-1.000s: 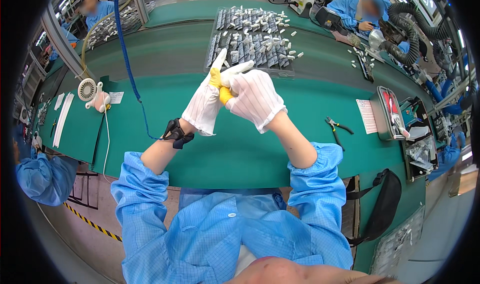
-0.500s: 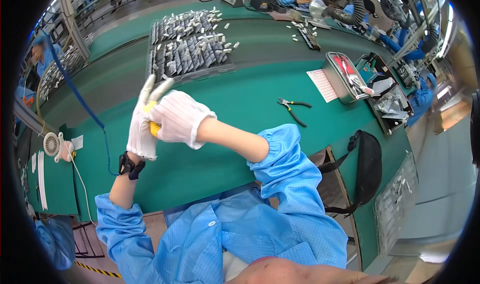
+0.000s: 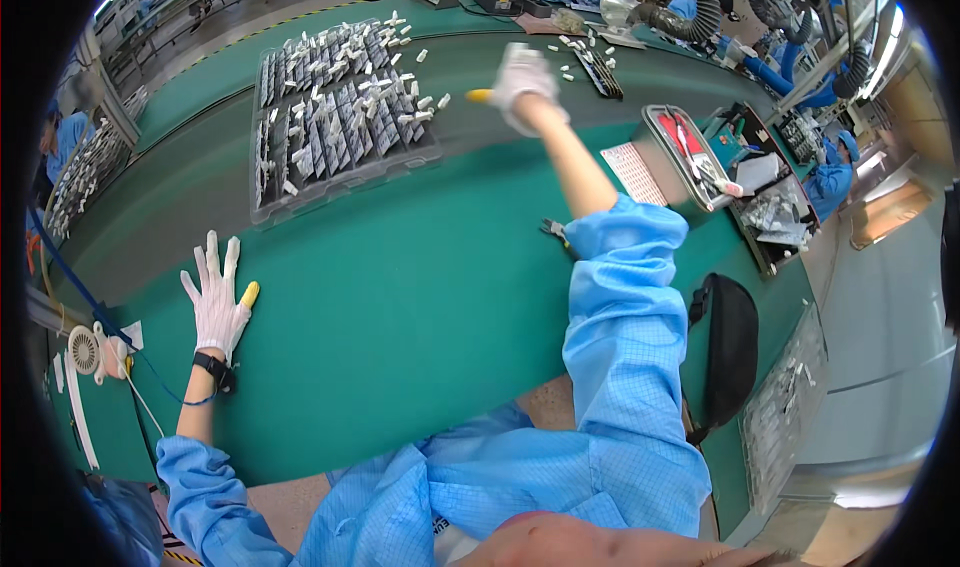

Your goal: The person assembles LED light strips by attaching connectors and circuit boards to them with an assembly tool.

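Hands come apart now, no longer clasped together: the left hand (image 3: 217, 312) has its fingers spread wide, nothing between them, below and left of the clear tray (image 3: 350, 185), while the right hand (image 3: 527, 82) has swung out to the right of that tray, blurred, yellow-tipped thumb sticking out; whether its other fingers are together or holding anything, I can't tell. So each hand is free of the other, and the right is nearest a slim black rack (image 3: 604, 79), farther right of the tray. The tray itself carries two banks of slanted dark parts (image 3: 330, 132), with white pieces (image 3: 443, 101) strewn over them and just off its right edge, more around the rack. Well right of the tray, a metal tin (image 3: 660, 165) holds something red (image 3: 685, 139); beyond it, a black bin (image 3: 757, 255) carries clear plastic bags (image 3: 782, 217).
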A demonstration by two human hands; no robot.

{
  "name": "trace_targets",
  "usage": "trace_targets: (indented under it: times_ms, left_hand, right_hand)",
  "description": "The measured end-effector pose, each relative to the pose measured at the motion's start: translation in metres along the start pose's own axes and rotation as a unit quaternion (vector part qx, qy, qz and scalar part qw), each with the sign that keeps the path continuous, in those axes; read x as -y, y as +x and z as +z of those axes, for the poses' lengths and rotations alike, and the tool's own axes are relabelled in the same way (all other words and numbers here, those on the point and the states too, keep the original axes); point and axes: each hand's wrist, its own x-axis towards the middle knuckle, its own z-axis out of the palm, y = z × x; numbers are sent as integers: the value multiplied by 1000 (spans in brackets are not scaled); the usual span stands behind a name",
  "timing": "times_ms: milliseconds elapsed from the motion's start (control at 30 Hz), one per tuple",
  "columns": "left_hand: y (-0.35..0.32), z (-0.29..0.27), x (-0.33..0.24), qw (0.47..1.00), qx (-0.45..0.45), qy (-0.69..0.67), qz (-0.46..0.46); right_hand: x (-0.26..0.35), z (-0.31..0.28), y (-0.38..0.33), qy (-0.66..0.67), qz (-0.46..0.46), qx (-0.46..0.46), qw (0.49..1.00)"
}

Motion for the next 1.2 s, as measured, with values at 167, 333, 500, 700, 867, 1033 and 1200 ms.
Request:
trace_targets:
  times_ms: [167, 333, 500, 700, 867, 1033, 1200]
  left_hand:
    - [2, -7, 2, 999, 8, -38, -20]
    - [15, -10, -3, 998, 39, -33, -36]
    - [16, -13, -3, 998, 48, -40, -26]
    - [15, -11, 2, 999, 3, -45, -7]
    - [16, -7, 4, 999, -41, -19, 4]
    - [-3, 0, 6, 998, -57, -20, -11]
    - [-3, 5, 6, 992, -106, -63, -16]
  right_hand:
    - [-97, 30, 51, -37, 189, -18, 981]
    - [-174, 73, 97, -59, 382, 15, 922]
    - [-208, 117, 121, 4, 318, 105, 942]
    - [-236, 155, 165, 10, 190, 128, 973]
    - [-242, 185, 178, 15, 179, 110, 977]
    - [-190, 135, 151, 563, 290, 247, 733]
    - [-105, 49, 58, 665, -36, 287, 689]
